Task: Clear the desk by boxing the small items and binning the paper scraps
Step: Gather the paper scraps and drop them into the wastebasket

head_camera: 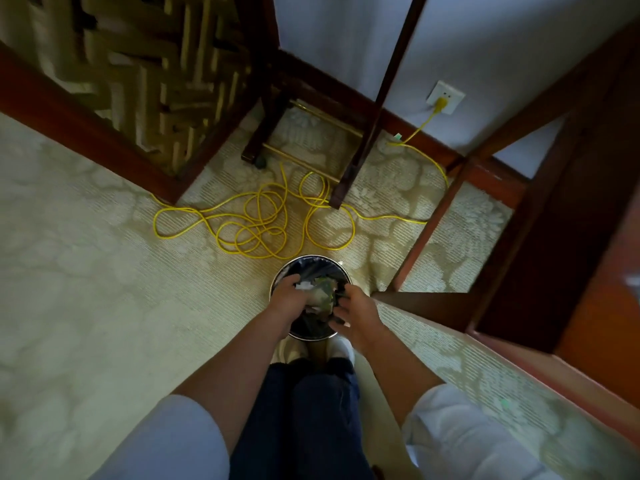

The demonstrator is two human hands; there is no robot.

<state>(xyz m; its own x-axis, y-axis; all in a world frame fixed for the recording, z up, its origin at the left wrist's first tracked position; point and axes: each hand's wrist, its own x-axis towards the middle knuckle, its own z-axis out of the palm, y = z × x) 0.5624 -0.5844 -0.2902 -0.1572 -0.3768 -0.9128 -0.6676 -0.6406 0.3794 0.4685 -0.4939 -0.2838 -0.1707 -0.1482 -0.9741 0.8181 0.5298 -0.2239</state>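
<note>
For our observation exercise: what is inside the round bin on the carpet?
A dark liner and white and green paper scraps at its mouth. The left hand and right hand hide whatever lies deeper.

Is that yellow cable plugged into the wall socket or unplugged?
Plugged in: the plug on the yellow cable sits in the white wall socket.

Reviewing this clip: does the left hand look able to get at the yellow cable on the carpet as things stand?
Probably not yet: the left hand grips paper scraps over the bin, and the yellow cable lies on the carpet beyond it.
</note>
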